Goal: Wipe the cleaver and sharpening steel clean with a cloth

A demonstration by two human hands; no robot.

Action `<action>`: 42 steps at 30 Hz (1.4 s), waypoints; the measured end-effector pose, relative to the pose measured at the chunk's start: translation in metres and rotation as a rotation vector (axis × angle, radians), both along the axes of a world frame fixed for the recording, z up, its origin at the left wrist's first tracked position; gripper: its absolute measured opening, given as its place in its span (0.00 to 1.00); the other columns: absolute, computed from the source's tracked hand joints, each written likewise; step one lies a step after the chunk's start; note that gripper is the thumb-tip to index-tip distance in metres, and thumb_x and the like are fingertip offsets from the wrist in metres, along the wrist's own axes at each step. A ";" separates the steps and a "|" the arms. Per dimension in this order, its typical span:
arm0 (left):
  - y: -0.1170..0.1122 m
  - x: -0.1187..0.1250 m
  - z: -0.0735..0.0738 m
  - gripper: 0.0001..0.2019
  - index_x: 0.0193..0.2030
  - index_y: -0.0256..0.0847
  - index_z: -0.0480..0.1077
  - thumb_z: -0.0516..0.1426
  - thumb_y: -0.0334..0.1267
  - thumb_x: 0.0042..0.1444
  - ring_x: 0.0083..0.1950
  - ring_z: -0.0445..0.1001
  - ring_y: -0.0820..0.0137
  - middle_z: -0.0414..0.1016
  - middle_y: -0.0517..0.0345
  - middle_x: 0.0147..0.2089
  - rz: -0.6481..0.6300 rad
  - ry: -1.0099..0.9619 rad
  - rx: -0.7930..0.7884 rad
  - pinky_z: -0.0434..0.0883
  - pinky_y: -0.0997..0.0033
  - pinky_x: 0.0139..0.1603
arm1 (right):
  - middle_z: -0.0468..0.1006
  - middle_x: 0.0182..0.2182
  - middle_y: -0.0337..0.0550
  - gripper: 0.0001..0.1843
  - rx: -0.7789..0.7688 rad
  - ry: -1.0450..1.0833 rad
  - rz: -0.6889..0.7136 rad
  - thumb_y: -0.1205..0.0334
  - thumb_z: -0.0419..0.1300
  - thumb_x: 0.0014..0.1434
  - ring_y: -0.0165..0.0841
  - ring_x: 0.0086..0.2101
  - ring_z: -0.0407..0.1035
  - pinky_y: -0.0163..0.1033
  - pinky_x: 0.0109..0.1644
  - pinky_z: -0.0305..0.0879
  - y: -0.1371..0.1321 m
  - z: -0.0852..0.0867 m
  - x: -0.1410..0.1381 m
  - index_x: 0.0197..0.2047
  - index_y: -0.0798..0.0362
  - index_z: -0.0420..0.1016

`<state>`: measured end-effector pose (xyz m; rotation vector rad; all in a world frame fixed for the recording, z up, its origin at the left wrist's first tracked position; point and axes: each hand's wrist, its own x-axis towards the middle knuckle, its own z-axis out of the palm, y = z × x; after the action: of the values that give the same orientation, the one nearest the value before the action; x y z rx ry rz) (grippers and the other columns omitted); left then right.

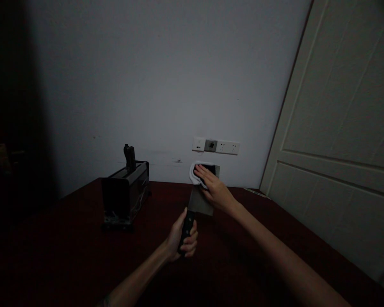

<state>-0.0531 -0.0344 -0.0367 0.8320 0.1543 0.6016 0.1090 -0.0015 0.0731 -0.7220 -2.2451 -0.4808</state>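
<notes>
Far left: dark, with a metal plate [1, 155] dimly visible; you could make out little else there. Next came the block [117, 198], standing on the dark red table [83, 251], well apart from your hands. Two black handles [129, 157] stuck up from its top. Behind, the pale wall [153, 85] bore a few scuffs, just right of the block and low down.

Your left hand [181, 241] was wrapped around the black grip [187, 228] of the knife, fingers curled around it, thumb laid up along it toward the blade. The knife [202, 204] rose from that fist, its broad blade above and slightly right of your knuckles, leaning a little to the right. You could not tell if any part of it touched the table.

The cloth [192, 175], white at the rim and dark in its middle, lay against the upper part of the blade. Your right hand [216, 187] came in from the lower right and crossed in front of the blade, fingers stretched out over the cloth. Whether that hand gripped the cloth or merely pressed it, you could not tell. The knife was thus between your hands.

Above the cloth, on the wall: a row of sockets [228, 147]. Far right: a pale panelled door [336, 106], beside the table.
</notes>
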 end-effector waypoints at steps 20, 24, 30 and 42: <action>-0.001 -0.002 0.000 0.29 0.19 0.39 0.57 0.38 0.63 0.55 0.09 0.42 0.81 0.49 0.68 0.10 -0.027 -0.032 -0.029 0.53 0.80 0.08 | 0.55 0.61 0.58 0.27 -0.032 0.052 -0.078 0.69 0.48 0.58 0.38 0.61 0.45 0.53 0.62 0.48 -0.003 -0.010 0.034 0.61 0.60 0.54; 0.002 -0.004 0.002 0.30 0.18 0.38 0.57 0.36 0.63 0.55 0.08 0.42 0.81 0.49 0.68 0.10 0.042 -0.012 -0.059 0.52 0.80 0.07 | 0.55 0.61 0.58 0.28 -0.092 -0.133 0.004 0.72 0.48 0.56 0.37 0.62 0.41 0.51 0.63 0.49 -0.032 -0.040 0.019 0.61 0.64 0.53; 0.005 -0.005 0.000 0.32 0.16 0.38 0.56 0.35 0.64 0.53 0.08 0.43 0.81 0.47 0.67 0.09 0.118 0.086 -0.097 0.51 0.80 0.07 | 0.55 0.61 0.56 0.28 -0.168 -0.187 0.084 0.70 0.49 0.57 0.35 0.62 0.41 0.49 0.63 0.50 -0.052 -0.058 0.000 0.61 0.63 0.53; 0.002 -0.009 0.008 0.30 0.18 0.38 0.57 0.38 0.64 0.53 0.08 0.42 0.82 0.49 0.68 0.10 0.039 0.020 -0.046 0.52 0.81 0.07 | 0.64 0.57 0.55 0.24 -0.079 -0.284 0.164 0.60 0.52 0.59 0.36 0.60 0.48 0.49 0.62 0.52 -0.040 -0.035 0.020 0.57 0.61 0.60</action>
<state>-0.0617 -0.0328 -0.0292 0.7924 0.2020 0.6247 0.1286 -0.0413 0.0380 -0.5290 -2.5766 -0.4387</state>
